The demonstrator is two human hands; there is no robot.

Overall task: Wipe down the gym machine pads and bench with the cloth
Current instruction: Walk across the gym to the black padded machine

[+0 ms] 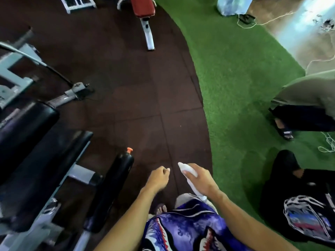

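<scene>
My right hand grips a white rolled cloth, one end poking out ahead of the fingers and the other trailing down below the wrist. My left hand hovers beside it with fingers curled in and nothing visible in them. At my left stands a gym machine with a black seat pad, a black back pad and a black roller pad tipped by an orange knob. A red bench pad on a white frame lies far ahead.
Dark rubber floor tiles run ahead; green turf curves along the right. Two people stand on the turf at the right and lower right. White cords lie on the turf. A grey machine frame and cable fill the left.
</scene>
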